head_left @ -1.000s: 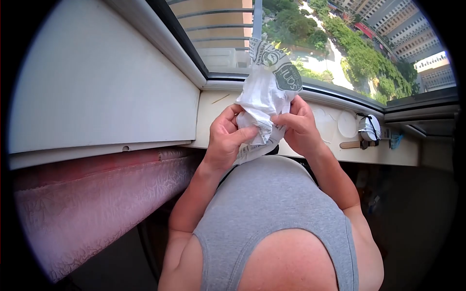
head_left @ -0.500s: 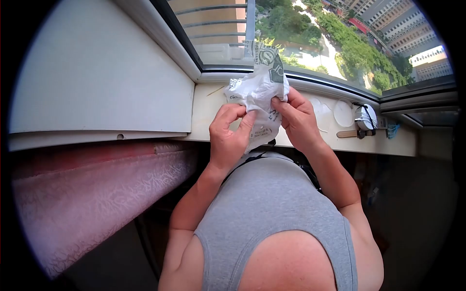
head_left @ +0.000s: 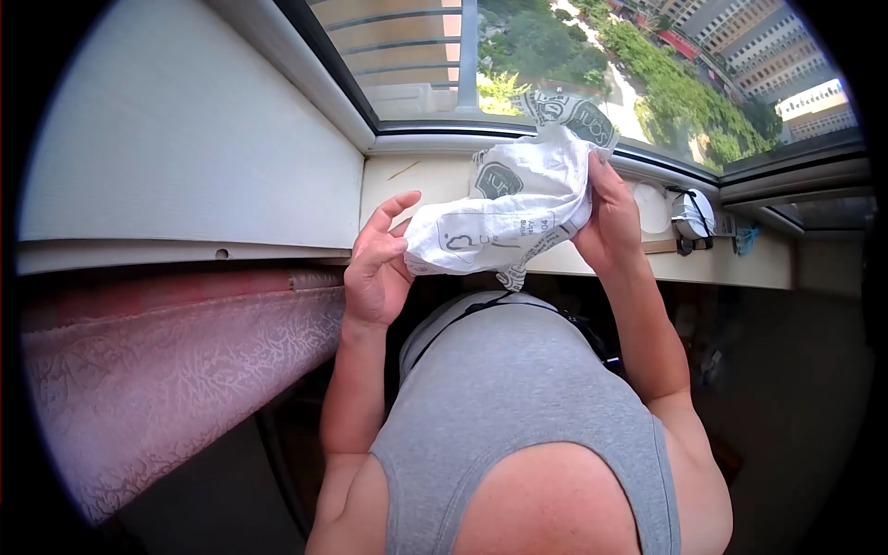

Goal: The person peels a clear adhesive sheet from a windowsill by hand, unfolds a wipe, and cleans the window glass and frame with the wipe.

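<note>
A thin white plastic bag (head_left: 518, 208) with grey-green printing is spread between my two hands above the windowsill's front edge. It is crumpled, and its top end overlaps the window frame in view. At the bag's left end, my left hand (head_left: 377, 268) has the thumb against the edge and the index finger raised away; its lower fingers are partly hidden. My right hand (head_left: 612, 217) grips the bag's right side, thumb in front and the other fingers mostly hidden. Whether anything is inside the bag cannot be told.
On the pale windowsill (head_left: 740, 266) at right lie a white disc (head_left: 651, 209), a white rounded object with a black cord (head_left: 694, 215), a flat wooden stick (head_left: 659, 247) and blue string (head_left: 747, 240). A thin stick (head_left: 404, 169) lies at left. Pink patterned fabric (head_left: 185, 370) hangs below a white panel.
My hands have moved apart, the left one leftward and the right one rightward. The bag, bunched and upright before, is now spread out sideways.
</note>
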`<action>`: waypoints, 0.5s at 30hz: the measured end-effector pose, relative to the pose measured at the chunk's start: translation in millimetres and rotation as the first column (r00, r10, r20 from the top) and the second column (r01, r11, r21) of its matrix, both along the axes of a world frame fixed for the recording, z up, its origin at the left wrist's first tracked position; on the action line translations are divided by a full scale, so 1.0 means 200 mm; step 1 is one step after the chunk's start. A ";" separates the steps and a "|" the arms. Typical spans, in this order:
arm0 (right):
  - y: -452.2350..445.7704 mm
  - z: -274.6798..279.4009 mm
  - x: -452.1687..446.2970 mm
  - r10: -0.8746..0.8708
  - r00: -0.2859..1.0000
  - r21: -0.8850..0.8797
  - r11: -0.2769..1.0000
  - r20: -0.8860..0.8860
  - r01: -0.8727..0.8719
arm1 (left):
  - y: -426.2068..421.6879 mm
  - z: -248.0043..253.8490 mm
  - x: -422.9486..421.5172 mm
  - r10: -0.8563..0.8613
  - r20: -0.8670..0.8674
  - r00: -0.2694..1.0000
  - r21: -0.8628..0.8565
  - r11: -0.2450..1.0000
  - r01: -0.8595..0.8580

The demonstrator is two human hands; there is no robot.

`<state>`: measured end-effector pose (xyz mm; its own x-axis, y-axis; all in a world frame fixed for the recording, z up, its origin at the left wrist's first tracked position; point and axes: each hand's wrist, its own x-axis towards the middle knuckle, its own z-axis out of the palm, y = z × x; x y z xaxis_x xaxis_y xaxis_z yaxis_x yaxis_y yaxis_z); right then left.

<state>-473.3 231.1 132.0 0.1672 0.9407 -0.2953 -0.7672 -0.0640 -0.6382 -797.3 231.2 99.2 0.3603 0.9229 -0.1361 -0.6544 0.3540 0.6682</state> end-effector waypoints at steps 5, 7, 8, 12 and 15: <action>0.05 0.10 -0.07 0.305 0.951 0.122 0.947 -0.055 -0.297 | 0.10 -0.05 0.13 -0.282 -0.076 0.956 -0.084 0.958 0.276; 0.07 0.21 -0.10 0.297 0.951 0.095 0.948 0.086 -0.305 | 0.09 0.04 0.23 -0.333 -0.065 0.941 -0.095 0.940 0.326; 0.09 0.20 -0.07 0.296 0.951 0.101 0.947 0.091 -0.304 | 0.09 0.05 0.24 -0.333 -0.065 0.941 -0.087 0.941 0.327; 0.17 0.08 0.12 -0.104 0.497 0.213 0.962 0.862 -0.168 | 0.13 0.03 0.23 0.040 0.056 0.998 0.241 0.969 -0.052; 0.17 0.04 0.15 -0.174 0.337 0.185 0.983 0.925 0.000 | 0.14 0.06 0.19 0.228 -0.110 0.968 0.347 0.921 -0.177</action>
<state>-443.4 264.9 139.3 0.3345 0.9137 0.2306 0.3421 0.1103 -0.9332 -759.9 259.5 110.3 0.1603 0.9750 0.1538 -0.5757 -0.0342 0.8170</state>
